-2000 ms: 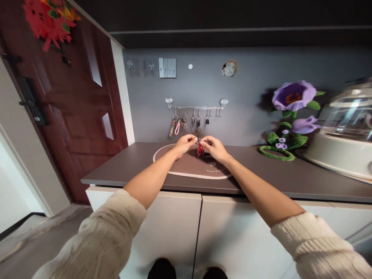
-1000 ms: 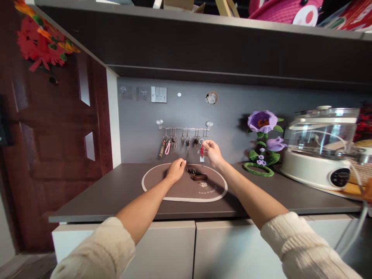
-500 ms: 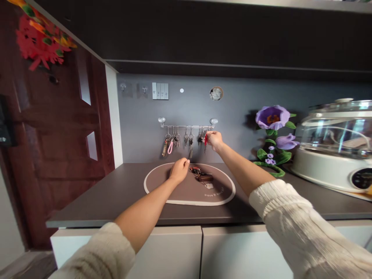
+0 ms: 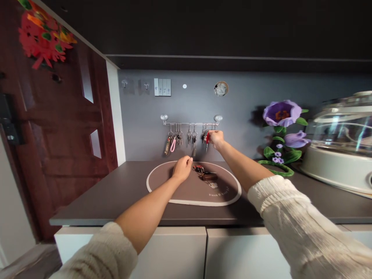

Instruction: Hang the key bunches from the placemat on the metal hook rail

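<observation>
The red-corded keys [image 4: 207,138] are up at the right end of the rail [image 4: 192,124], just below its bar. They have moved: two seconds ago both hands had them over the mat, and now only the right hand [image 4: 216,138] has them, at hook height. That leaves the left hand out of the handling. The right thumb and fingers are pinched together at the top of the red cord, with a thin piece dangling below. The fingers cover the ring, so whether it has met a hook is hard to say from here.

Just beside these keys, on the left, hangs a dark bunch [image 4: 204,136]. Farther left along the rail come the middle keys [image 4: 194,138], then the pink loop [image 4: 173,144] and the patterned strap [image 4: 167,145] near the left end.

The left hand [image 4: 182,169] is low over the mat [image 4: 162,184], its fingers curled in and the thumb closed against them, with nothing seen in the grasp. To its right, apart from it, the brown fob [image 4: 209,177] lies on the mat with more keys [image 4: 198,168] next to it.

The mat rests on the counter [image 4: 101,197]. Over to the right stand the purple flower [image 4: 281,114] and a clear-topped appliance [image 4: 334,166]; on the left is the dark red door [image 4: 64,162].
</observation>
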The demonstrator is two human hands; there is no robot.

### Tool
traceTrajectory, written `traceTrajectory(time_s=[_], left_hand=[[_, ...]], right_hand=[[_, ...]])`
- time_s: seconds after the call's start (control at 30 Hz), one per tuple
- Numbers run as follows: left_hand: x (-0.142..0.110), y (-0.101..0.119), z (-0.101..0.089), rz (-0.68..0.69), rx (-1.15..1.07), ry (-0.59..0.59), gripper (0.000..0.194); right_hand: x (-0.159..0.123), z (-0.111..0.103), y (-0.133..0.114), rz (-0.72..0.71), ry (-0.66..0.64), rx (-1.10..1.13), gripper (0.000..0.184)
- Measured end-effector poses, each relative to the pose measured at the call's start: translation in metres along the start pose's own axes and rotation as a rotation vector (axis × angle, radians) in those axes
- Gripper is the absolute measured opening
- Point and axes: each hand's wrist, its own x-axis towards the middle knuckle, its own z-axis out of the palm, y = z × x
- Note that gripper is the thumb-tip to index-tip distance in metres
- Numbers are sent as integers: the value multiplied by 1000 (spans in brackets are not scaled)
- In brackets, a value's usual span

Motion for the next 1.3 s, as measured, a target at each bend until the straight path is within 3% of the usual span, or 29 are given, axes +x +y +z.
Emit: traceTrajectory(time_s=[0.53,0.97,1.3], left_hand=[[1,-1,0,-8,21,-4,29],[0,2,-2,-32,-7,-13,28],[0,-1,-2,-27,-80,-45,21]], right_hand=[[0,-4,15,30,44,-11,17],[0,-8,25,-24,32,-99,17],[-27,-22,23,-96,32,-176,10]])
